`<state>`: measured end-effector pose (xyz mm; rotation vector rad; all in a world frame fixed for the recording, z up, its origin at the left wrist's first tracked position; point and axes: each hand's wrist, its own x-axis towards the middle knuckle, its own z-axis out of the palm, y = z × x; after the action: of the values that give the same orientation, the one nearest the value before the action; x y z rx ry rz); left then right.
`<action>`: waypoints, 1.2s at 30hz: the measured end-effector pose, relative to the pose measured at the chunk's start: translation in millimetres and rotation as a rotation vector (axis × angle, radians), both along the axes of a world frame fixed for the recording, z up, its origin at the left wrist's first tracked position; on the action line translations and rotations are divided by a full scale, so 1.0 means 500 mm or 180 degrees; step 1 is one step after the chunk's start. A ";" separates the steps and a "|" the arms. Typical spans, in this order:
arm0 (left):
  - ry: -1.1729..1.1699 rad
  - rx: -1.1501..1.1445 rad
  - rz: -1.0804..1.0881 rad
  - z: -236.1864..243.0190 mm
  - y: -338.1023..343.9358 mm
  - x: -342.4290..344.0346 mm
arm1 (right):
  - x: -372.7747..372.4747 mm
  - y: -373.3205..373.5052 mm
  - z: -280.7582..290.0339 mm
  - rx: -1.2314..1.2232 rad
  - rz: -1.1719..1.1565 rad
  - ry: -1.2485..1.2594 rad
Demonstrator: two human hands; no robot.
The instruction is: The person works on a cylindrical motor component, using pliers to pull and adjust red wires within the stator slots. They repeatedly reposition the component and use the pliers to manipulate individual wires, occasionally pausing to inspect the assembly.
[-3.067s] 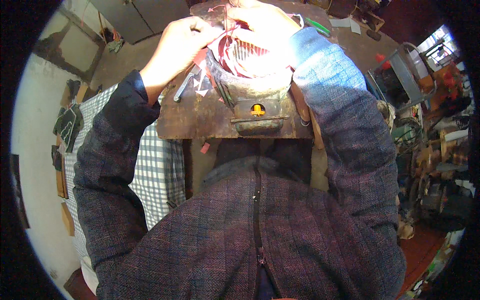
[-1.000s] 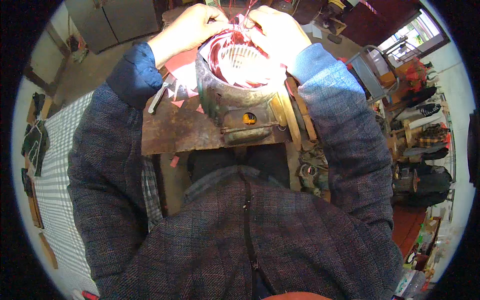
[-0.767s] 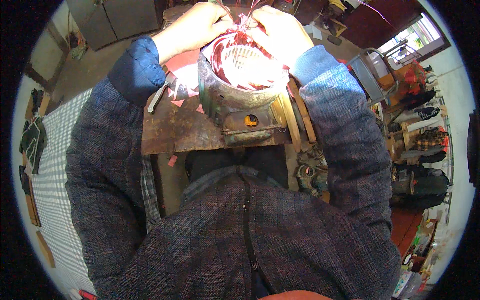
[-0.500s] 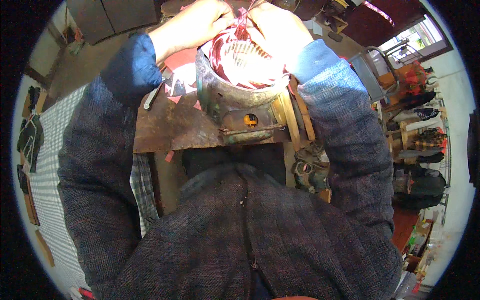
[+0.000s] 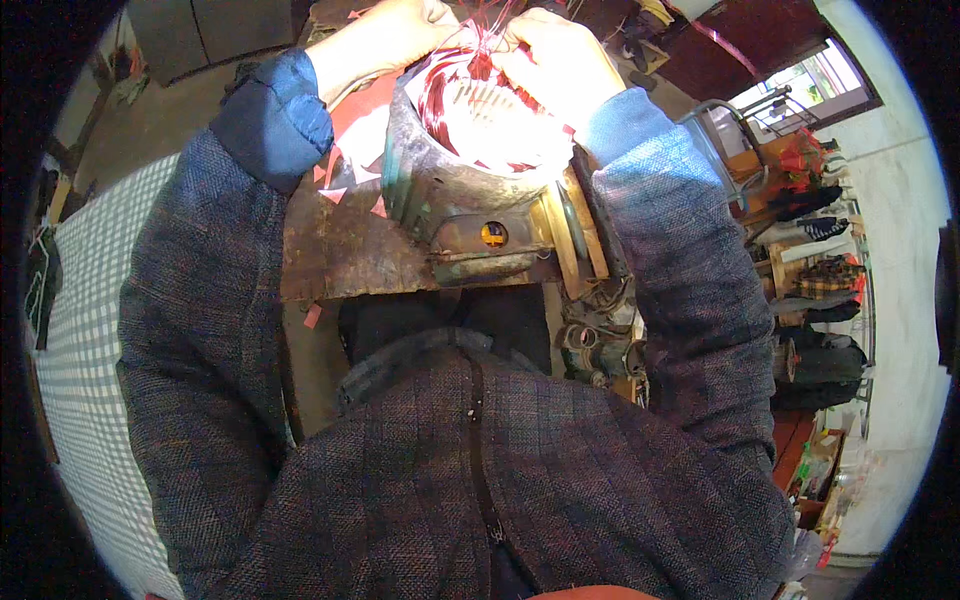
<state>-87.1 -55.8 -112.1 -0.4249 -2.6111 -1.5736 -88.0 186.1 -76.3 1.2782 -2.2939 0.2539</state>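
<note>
A grey, worn motor stator housing [image 5: 408, 180] sits on a wooden bench, its round opening facing up. Red-brown copper windings [image 5: 432, 110] line the bore, whose right side is washed out by glare. A bundle of loose copper wires [image 5: 482, 45] rises from the far rim. My left hand [image 5: 408, 32] is closed at the left of that bundle, its fingertips pinching wire ends. From the right, my right hand [image 5: 562, 62] reaches over the rim, thumb and fingers closed on the bundle. The glare blurs the exact strands in both hands.
Cut red paper pieces [image 5: 362, 125] lie left of the housing on the bench [image 5: 335, 245]. Wooden strips [image 5: 565, 240] lean at its right side. Metal parts [image 5: 590, 345] lie below the bench at right. A checked cloth [image 5: 95, 300] spreads at left; a metal-framed chair [image 5: 725, 150] stands at right.
My left hand has drawn slightly left, away from the right hand, and the wires between them fan wider. The view has shifted; the metal tool by my left cuff is now hidden.
</note>
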 end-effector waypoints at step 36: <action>0.0982 -0.0415 -0.0613 0.061 0.016 0.022 | 0.012 -0.002 0.054 0.0393 -0.0582 -0.0325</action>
<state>-76.1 -47.7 -81.7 -0.8760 -2.4993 -1.2641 -81.8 185.0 -49.4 1.1264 -2.5295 0.1180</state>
